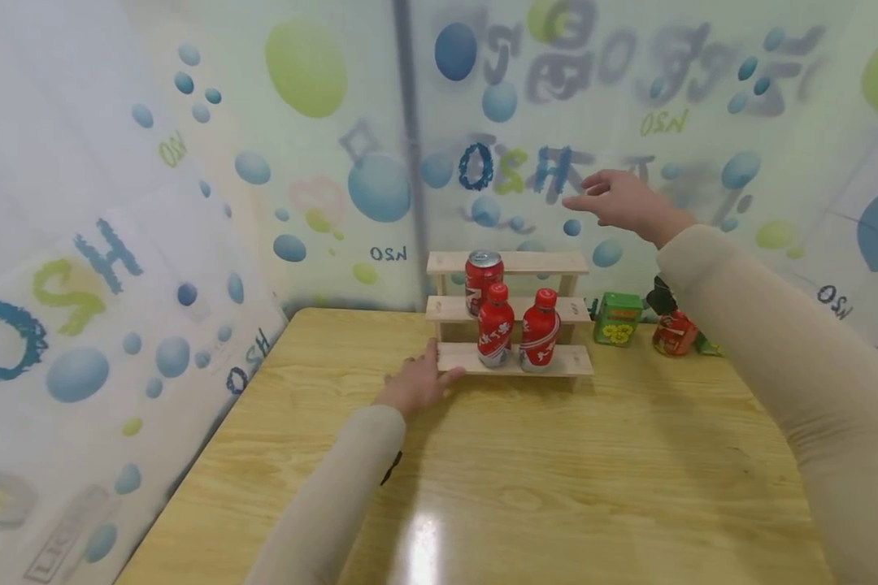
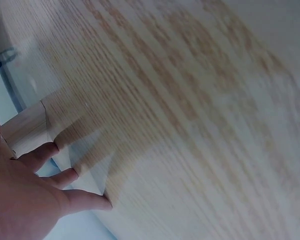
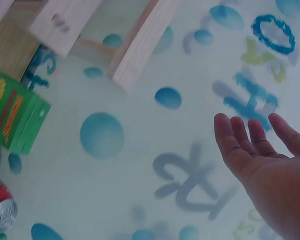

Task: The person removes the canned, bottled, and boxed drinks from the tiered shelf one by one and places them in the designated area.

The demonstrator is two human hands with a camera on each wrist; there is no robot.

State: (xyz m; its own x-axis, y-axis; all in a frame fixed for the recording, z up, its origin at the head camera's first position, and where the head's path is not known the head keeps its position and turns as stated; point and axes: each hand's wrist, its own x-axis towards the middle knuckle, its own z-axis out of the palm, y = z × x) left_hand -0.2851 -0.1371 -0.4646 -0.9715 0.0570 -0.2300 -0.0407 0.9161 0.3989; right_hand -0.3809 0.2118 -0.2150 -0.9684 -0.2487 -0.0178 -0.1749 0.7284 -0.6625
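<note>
A three-step wooden shelf [image 1: 578, 358] stands at the back of the table. On its lowest step are two red bottles with red caps, a left bottle [image 1: 494, 329] and a right bottle [image 1: 540, 333]. Behind them, a red drink can [image 1: 477, 284] rests on the middle step. My left hand [image 1: 419, 382] touches the shelf's left end, thumb along the front edge; in the left wrist view its fingers [image 2: 87, 199] are straight and spread against pale wood. Raised above and right of the shelf, my right hand [image 1: 622, 201] holds nothing, its fingers [image 3: 230, 140] loosely extended.
Right of the shelf stands a green box with yellow flowers [image 1: 618, 318]. Farther right is a red can [image 1: 675, 335], partly behind my right sleeve [image 1: 768, 349]. A patterned curtain [image 1: 322, 219] borders the wooden table [image 1: 556, 471] at the back and left.
</note>
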